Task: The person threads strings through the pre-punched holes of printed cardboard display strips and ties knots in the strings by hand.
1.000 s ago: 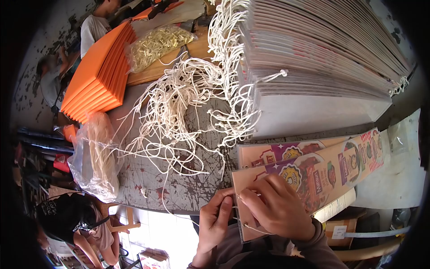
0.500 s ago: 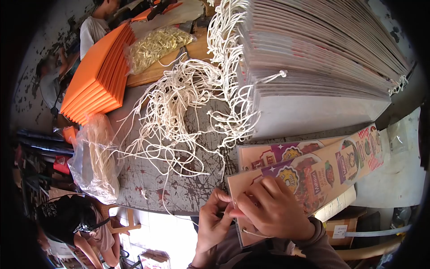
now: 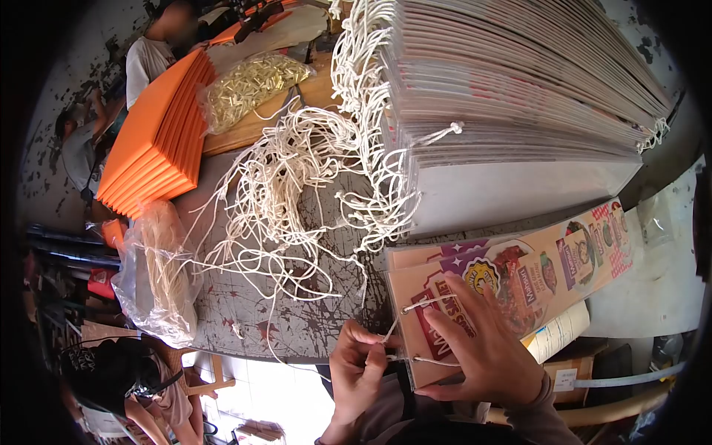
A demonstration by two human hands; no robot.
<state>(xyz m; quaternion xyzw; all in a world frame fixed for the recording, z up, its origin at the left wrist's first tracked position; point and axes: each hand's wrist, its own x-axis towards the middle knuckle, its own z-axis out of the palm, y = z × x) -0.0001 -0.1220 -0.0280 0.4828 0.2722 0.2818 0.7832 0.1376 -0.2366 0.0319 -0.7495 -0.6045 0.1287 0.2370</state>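
A printed food-brand sign in clear plastic (image 3: pixel 575 256) leans over the table's near edge, with another printed sign beneath it. White cord (image 3: pixel 430 302) runs through holes near the upper one's left end. My left hand (image 3: pixel 358 367) pinches the ends of this cord just left of the sign. My right hand (image 3: pixel 493 345) lies on the sign's face with fingers spread, and part of the print is hidden under it. Farther up the table is a tangled heap of loose white cords (image 3: pixel 289 178).
A tall stack of corded, plastic-covered signs (image 3: pixel 519 96) fills the upper right. Orange sheets (image 3: pixel 159 133), a bag of brass-coloured pieces (image 3: pixel 256 81) and a bag of pale strands (image 3: pixel 163 274) are at left. Other people (image 3: pixel 148 59) sit at upper left, another person (image 3: pixel 159 386) at lower left.
My right hand has moved right, off the sign's left end, and its fingers have spread on the face. The cord now shows drawn from the holes to my left hand.
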